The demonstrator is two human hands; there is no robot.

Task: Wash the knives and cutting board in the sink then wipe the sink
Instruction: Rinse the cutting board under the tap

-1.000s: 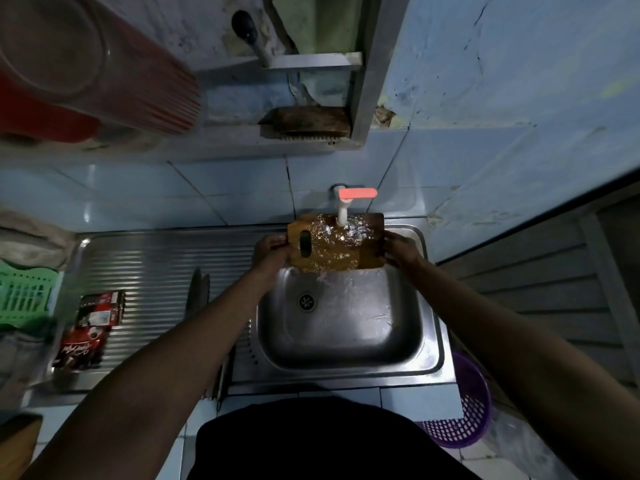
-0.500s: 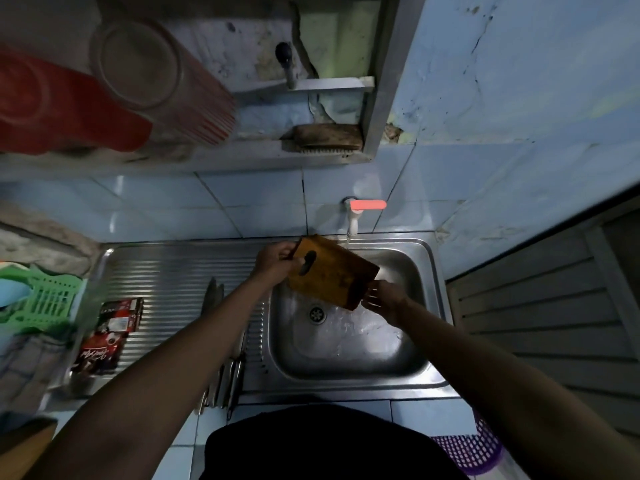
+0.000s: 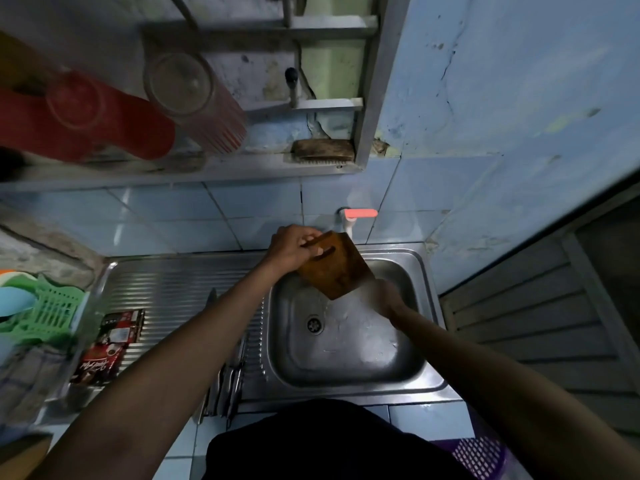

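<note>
- My steel sink unit [image 3: 429,384] has a ribbed draining board [image 3: 166,289] on its left.
- On the ribs lie knives [image 3: 230,379] beside the basin, and a red packet [image 3: 109,344] near the left edge.
- A green basket [image 3: 45,315] sits just left of it.

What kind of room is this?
Most likely a small home kitchen: a metal sink with a tap, a wooden cutting board in the left hand, and cups on a shelf.
</note>
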